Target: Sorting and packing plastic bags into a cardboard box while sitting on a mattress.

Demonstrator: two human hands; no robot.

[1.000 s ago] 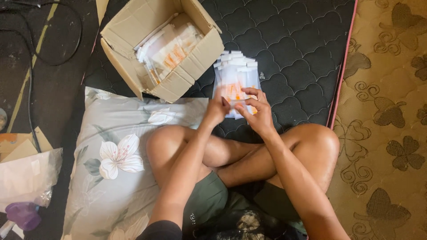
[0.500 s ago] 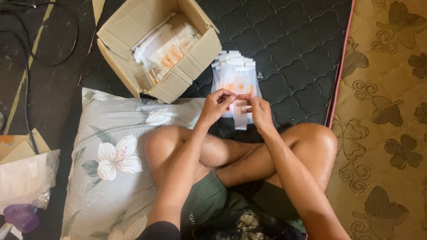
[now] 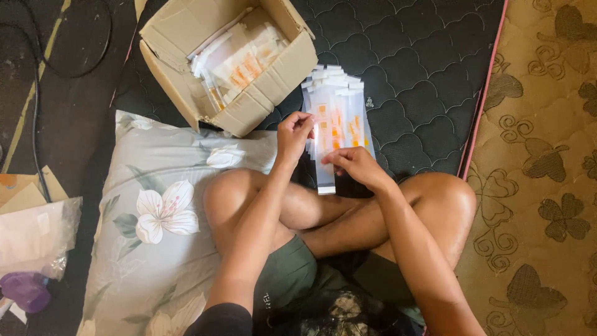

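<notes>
A stack of clear plastic pouches with orange print lies fanned out on the dark quilted mattress in front of my crossed legs. My left hand pinches the left edge of the top pouch. The lower end of that same pouch is held by my right hand. An open cardboard box with several more such pouches inside stands tilted to the upper left of the stack.
A grey floral pillow lies under my left knee. A clear plastic bag and a purple object sit at the left edge on the dark floor, near black cables. A patterned tan mat borders the mattress on the right.
The top pouch has been drawn down off the stack toward me, and both hands have shifted lower with it.
</notes>
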